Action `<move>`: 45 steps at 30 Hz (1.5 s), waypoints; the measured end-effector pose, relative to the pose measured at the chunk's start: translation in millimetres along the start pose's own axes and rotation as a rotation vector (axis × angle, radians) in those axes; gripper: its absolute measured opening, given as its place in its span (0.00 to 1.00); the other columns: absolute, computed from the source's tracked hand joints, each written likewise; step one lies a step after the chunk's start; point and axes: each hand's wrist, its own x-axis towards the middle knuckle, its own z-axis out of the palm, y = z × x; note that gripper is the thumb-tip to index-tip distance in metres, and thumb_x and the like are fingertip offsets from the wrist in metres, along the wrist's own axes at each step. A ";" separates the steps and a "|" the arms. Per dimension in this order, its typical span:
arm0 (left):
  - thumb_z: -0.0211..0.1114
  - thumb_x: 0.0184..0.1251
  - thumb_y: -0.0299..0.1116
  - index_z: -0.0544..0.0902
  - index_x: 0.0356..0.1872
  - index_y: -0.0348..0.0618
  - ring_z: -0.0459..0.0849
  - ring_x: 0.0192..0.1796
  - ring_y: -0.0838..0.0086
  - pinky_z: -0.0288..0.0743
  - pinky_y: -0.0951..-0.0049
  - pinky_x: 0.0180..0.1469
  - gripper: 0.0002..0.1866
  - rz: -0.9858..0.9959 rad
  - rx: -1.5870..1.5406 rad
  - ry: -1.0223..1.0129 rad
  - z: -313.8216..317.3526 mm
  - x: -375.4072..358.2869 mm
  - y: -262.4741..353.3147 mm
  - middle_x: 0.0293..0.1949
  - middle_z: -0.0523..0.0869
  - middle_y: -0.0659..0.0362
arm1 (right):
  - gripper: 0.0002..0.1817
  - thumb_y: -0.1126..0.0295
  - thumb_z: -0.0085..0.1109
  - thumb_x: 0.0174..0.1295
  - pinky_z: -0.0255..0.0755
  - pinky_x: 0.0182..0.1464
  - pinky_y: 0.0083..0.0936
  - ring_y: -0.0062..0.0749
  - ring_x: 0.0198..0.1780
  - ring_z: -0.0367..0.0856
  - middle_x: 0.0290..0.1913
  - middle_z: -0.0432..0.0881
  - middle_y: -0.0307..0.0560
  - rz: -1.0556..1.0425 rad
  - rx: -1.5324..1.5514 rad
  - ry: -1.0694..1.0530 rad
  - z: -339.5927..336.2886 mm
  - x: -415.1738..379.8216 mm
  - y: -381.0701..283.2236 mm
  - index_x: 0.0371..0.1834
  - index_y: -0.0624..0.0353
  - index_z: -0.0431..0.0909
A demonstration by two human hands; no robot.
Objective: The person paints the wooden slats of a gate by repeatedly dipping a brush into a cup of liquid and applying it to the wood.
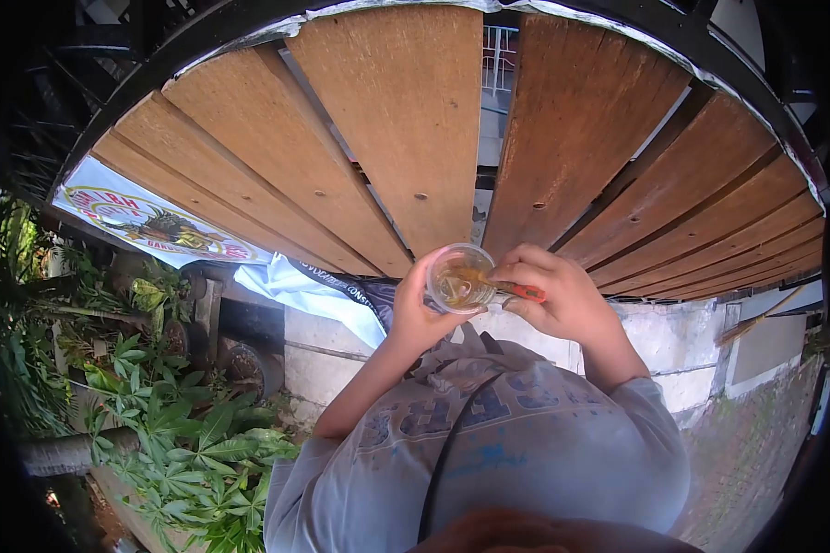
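Observation:
My left hand (418, 306) is wrapped around a clear plastic cup (454, 297) holding some amber liquid, close in front of my chest. In my right hand (560, 293) is a paintbrush (527, 293) with an orange-red handle. Its other end reaches over the rim into the cup; the bristles are hard to make out through the plastic and liquid. Just beyond both hands lies the round table top of wooden slats (392, 92). The slats on its right side look darker and browner than the paler ones on the left.
Whitish covering (249, 41) lines the table's dark metal rim. A printed white cloth (148, 221) hangs at the left edge. Leafy plants (194, 452) grow at lower left. A low pale wall (655, 341) and a broom (756, 318) are at right.

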 end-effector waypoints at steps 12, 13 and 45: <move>0.91 0.50 0.31 0.71 0.73 0.34 0.85 0.68 0.60 0.79 0.58 0.70 0.49 0.144 -0.012 -0.179 -37.9 19.4 37.6 0.65 0.85 0.45 | 0.12 0.69 0.71 0.65 0.82 0.43 0.34 0.45 0.41 0.90 0.40 0.88 0.49 -0.037 0.216 0.336 13.8 -8.6 -39.6 0.48 0.62 0.85; 0.90 0.48 0.27 0.68 0.74 0.35 0.83 0.70 0.60 0.77 0.58 0.73 0.51 0.123 -0.056 -0.197 -44.0 18.8 41.6 0.67 0.82 0.45 | 0.12 0.69 0.71 0.65 0.82 0.43 0.34 0.45 0.41 0.90 0.40 0.88 0.49 -0.030 0.212 0.349 20.8 -8.5 -42.9 0.48 0.62 0.85; 0.90 0.50 0.27 0.69 0.76 0.38 0.79 0.71 0.61 0.77 0.57 0.72 0.51 0.241 -0.145 -0.173 -83.9 57.4 106.6 0.68 0.80 0.49 | 0.14 0.62 0.59 0.82 0.72 0.41 0.16 0.14 0.39 0.77 0.43 0.82 0.37 -0.079 0.409 0.714 -9.2 24.4 -114.3 0.54 0.64 0.82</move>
